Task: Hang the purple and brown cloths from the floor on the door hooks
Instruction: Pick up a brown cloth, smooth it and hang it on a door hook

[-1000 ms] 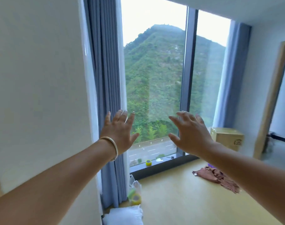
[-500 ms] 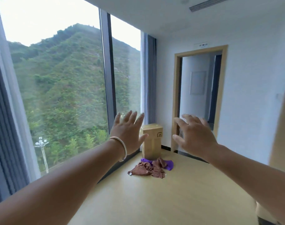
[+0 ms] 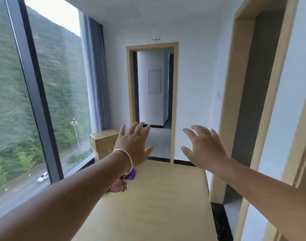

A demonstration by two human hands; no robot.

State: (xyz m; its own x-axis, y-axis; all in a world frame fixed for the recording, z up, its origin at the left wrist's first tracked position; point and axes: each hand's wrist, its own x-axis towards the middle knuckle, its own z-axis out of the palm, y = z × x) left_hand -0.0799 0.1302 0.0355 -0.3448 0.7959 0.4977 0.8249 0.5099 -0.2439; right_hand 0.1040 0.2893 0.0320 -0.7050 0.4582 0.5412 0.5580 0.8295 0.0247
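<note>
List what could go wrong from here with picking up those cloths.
1. The left forearm covers much of the brown cloth and purple cloth, so a reach could miss one.
2. The two cloths lie bunched together; lifting one may drag the other.
3. Both the left hand and right hand are open and held well above the floor; no door hooks show yet.

The floor (image 3: pixel 162 202) is smooth, light yellow wood. A brown cloth (image 3: pixel 118 186) lies on it in a crumpled heap near the big window. A purple cloth (image 3: pixel 131 175) lies just behind the brown one, touching it, and part of it is hidden by an arm. A cardboard box (image 3: pixel 103 145) stands on the floor farther back, in the corner by the grey curtain.
</note>
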